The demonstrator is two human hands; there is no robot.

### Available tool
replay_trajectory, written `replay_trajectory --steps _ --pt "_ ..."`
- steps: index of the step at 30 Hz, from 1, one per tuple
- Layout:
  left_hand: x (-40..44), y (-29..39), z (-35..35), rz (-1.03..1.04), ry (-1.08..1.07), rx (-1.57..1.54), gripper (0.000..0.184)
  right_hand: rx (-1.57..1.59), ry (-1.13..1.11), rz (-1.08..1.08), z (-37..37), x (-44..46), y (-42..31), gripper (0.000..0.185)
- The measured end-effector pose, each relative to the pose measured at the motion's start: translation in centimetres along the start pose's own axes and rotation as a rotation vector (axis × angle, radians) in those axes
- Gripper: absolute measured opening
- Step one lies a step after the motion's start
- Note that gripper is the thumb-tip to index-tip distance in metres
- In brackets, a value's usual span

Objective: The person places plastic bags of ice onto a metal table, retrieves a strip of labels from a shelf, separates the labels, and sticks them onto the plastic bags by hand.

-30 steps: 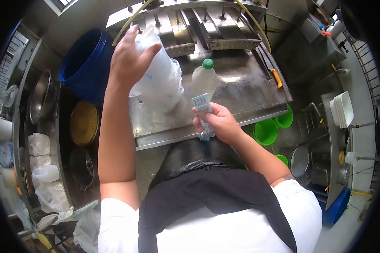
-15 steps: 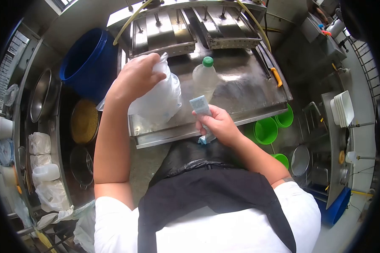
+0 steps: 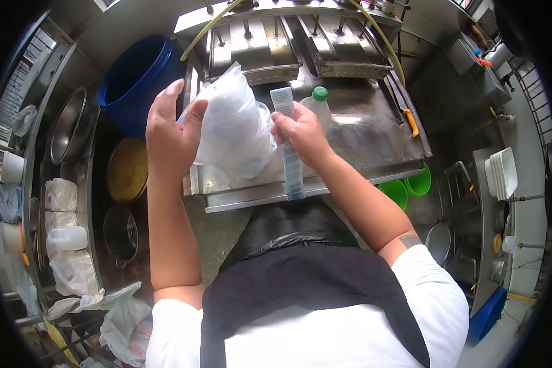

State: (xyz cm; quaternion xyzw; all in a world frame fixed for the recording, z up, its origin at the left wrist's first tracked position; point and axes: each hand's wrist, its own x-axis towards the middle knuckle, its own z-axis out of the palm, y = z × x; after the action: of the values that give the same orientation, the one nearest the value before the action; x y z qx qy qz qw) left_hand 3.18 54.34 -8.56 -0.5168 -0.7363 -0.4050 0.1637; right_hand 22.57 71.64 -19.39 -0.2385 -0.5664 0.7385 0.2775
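Note:
A white translucent plastic bag (image 3: 236, 132), filled and bulging, sits on the left side of the steel work surface with its top pointing up. My left hand (image 3: 175, 132) is just left of the bag, fingers apart and holding nothing. My right hand (image 3: 302, 134) pinches a long pale-blue strip of printed labels (image 3: 293, 175). One end stands above my fingers, and the rest hangs over the surface's front edge. Behind that hand stands a clear plastic bottle (image 3: 321, 110) with a green cap, partly hidden.
A knife (image 3: 405, 110) with a yellow handle lies at the right of the steel surface (image 3: 362, 144). Metal trays (image 3: 254, 46) stand along its back. A blue barrel (image 3: 132, 83) is at the left, green buckets (image 3: 418, 181) below right, and metal bowls (image 3: 70, 126) far left.
My left hand has let go of the bag's top and moved left and down, fingers spread. My right hand has risen, and the strip now hangs longer below it. The view has shifted slightly.

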Motion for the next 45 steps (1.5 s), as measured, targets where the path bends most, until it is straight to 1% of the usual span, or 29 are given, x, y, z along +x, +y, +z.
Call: replay_trajectory --steps 1,3,5,7,9,11,12,13,15,16,17,18,19,21,23,25,27,28,29,31,32,33,35,36,37,39,41,44,45 --pt "-0.5 -0.1 0.1 -0.003 0.003 0.004 0.067 -0.023 0.015 0.011 0.3 0.5 0.0 0.017" --pt "-1.6 -0.7 0.8 0.046 -0.062 0.173 0.064 -0.015 0.017 0.043 0.6 1.6 1.0 0.017" --pt "-1.8 -1.7 1.4 0.084 -0.119 0.214 0.059 0.012 -0.092 0.157 0.6 2.4 2.6 0.015" --pt "-1.3 -1.2 1.2 -0.092 -0.183 -0.055 0.054 -0.002 -0.078 0.133 1.3 1.5 2.9 0.016" --pt "-0.8 -0.8 0.1 -0.101 -0.131 -0.064 0.052 0.044 -0.096 0.166 1.4 0.3 2.8 0.018" --pt "-0.6 -0.9 -0.9 -0.143 -0.094 -0.195 0.052 0.048 -0.105 0.191 1.2 0.0 3.1 0.020" --pt "-0.8 -2.3 -0.8 -0.211 -0.099 -0.305 0.052 0.052 -0.050 0.138 1.1 0.1 3.4 0.018" --pt "-0.9 -3.8 -0.9 -0.209 -0.101 -0.305 0.052 0.058 0.009 0.084 1.1 0.0 3.4 0.016" --pt "-1.1 -7.0 -0.9 -0.294 0.054 -0.370 0.048 0.063 0.062 0.042 1.2 0.5 3.2 0.018" --pt "-1.5 -8.8 -0.7 -0.283 0.046 -0.375 0.048 0.066 0.109 0.005 1.3 0.9 3.0 0.020" --pt "-2.1 -10.9 -0.4 -0.581 0.093 -0.644 0.041 0.071 0.120 -0.004 1.1 1.3 2.9 0.020" --pt "-2.8 -13.2 0.1 -0.883 0.134 -0.909 0.035 0.080 0.105 0.096 0.8 1.7 3.2 0.021" --pt "-4.4 -16.2 1.1 -0.893 0.055 -0.838 0.028 0.089 0.088 0.196 0.6 2.2 3.6 0.022" --pt "-5.8 -12.3 1.9 -0.997 -0.135 -0.734 0.026 0.065 0.051 0.216 0.4 2.9 4.2 0.022" --pt "-6.3 -9.9 3.7 -1.005 -0.208 -0.730 0.024 0.045 0.008 0.266 0.9 2.7 3.8 0.022" --pt "-7.5 -10.7 5.1 -1.029 -0.275 -0.725 0.023 0.054 0.040 0.236 1.1 2.5 3.6 0.019" --pt "-8.3 -12.2 5.9 -0.454 -0.155 -0.793 0.023 0.093 0.044 0.126 0.9 2.5 3.6 0.013" --pt "-7.9 -12.5 5.8 -0.335 -0.143 -0.653 0.020 0.089 0.041 0.128 0.9 2.5 3.4 0.013" --pt "-7.7 -12.6 5.9 -0.338 -0.140 -0.654 0.020 0.052 0.055 0.095 0.9 2.4 3.3 0.011" --pt "-6.7 -11.4 5.3 -0.123 -0.039 -0.180 0.019 0.016 0.068 0.065 1.5 1.6 2.2 0.009" --pt "-6.0 -11.2 4.5 0.004 -0.147 0.182 0.019 -0.009 0.097 0.005 1.9 1.3 1.7 0.012" --pt "-5.6 -9.9 4.0 0.005 -0.149 0.183 0.019 -0.033 0.126 -0.055 2.1 1.1 1.5 0.015" --pt "-4.8 -6.5 3.4 -0.170 0.144 -0.362 0.018 -0.117 0.135 -0.077 1.9 1.2 1.5 0.017" --pt "-4.1 -5.6 2.6 -0.088 0.105 -0.338 0.019 -0.205 0.139 -0.098 1.7 1.2 1.6 0.020" --pt "-3.7 -4.6 2.3 -0.085 0.096 -0.344 0.019 -0.203 0.150 -0.096 1.3 1.1 1.5 0.020" --pt "-3.1 -2.2 2.2 -0.556 0.126 -1.017 0.021 -0.154 -0.001 0.115 0.7 1.1 1.3 0.014" --pt "-2.4 -1.0 2.3 -0.574 0.147 -1.083 0.024 -0.145 -0.016 0.114 0.6 1.1 2.1 0.015" --pt "-2.7 -2.6 2.7 -0.490 0.089 -0.923 0.026 -0.076 -0.029 0.104 0.7 1.1 3.3 0.023" --pt "-3.1 -3.8 3.4 -0.486 0.062 -0.774 0.028 -0.052 0.101 0.010 0.9 1.2 3.5 0.025"
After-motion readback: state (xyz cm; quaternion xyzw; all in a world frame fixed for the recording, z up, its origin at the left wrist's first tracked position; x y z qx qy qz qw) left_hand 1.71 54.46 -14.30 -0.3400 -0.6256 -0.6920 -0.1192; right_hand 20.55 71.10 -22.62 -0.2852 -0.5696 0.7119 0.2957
